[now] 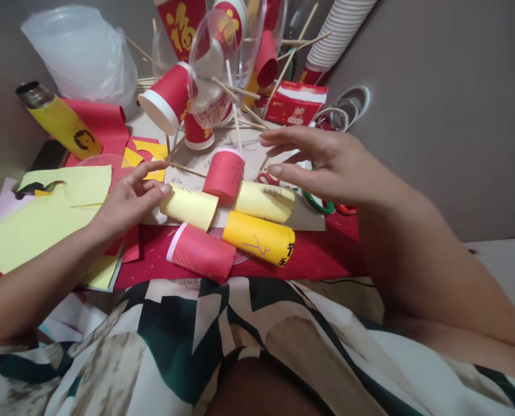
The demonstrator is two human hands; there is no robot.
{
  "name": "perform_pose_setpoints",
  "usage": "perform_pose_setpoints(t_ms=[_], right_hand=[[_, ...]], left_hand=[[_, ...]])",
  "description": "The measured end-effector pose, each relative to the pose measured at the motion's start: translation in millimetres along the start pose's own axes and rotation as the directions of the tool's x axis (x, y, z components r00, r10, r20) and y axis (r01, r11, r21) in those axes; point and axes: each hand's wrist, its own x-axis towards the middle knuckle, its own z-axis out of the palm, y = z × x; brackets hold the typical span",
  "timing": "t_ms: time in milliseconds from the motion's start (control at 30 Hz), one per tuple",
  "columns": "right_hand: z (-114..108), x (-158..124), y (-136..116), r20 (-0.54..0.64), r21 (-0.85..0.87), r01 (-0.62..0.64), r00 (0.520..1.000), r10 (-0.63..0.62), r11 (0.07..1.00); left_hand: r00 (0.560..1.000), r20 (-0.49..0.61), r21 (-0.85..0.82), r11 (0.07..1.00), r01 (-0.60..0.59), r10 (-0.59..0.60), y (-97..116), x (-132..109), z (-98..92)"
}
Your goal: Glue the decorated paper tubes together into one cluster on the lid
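Note:
Several paper-wrapped tubes lie in a cluster in front of me. My left hand (138, 196) is at the pale yellow tube (189, 207) on the left, thumb tip at its end, fingers apart. My right hand (313, 156) hovers above the right side of the cluster, fingers stretched out and holding nothing. Below it is another pale yellow tube (265, 201) with pen marks. The upper red tube (224, 175) sits between the pale ones. Nearer me are a bright yellow tube (260, 238) with dark writing and a lower red tube (202, 252) with a white rim.
Behind stand red paper cups (166, 98), wooden sticks (240, 98), a stack of cups (342, 34) and a red box (295, 103). Green-handled scissors (318, 203) lie at right. Yellow paper sheets (45, 225), a yellow flask (60, 121) and a plastic bag (79, 58) are at left.

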Motion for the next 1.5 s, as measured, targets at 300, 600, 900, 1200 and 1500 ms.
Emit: perform_pose_setpoints(t_ms=[300, 600, 900, 1200, 1500], right_hand=[[8.8, 16.5, 4.2, -0.164, 0.187, -0.330, 0.918, 0.360, 0.925], [12.1, -55.3, 7.7, -0.160, 0.544, -0.533, 0.692, 0.704, 0.648], [22.3, -35.5, 48.2, -0.150, 0.292, -0.450, 0.850, 0.505, 0.844], [35.3, 18.1, 61.4, 0.056, -0.106, -0.280, 0.956, 0.287, 0.954], [30.5, 30.0, 67.9, 0.116, -0.227, -0.190, 0.968, 0.221, 0.955]], left_hand=[[0.996, -0.073, -0.090, 0.994, -0.057, 0.051, -9.6, 0.1, -11.1], [0.997, -0.031, -0.050, 0.996, -0.069, 0.067, -10.0, 28.0, -27.2], [0.990, 0.136, 0.089, 0.996, 0.028, -0.040, -2.6, 71.4, -18.4], [0.991, 0.120, 0.180, 0.983, 0.038, -0.060, -1.8, 84.3, -11.8], [0.986, 0.157, 0.177, 0.984, 0.021, -0.050, -3.6, 91.8, 1.1]])
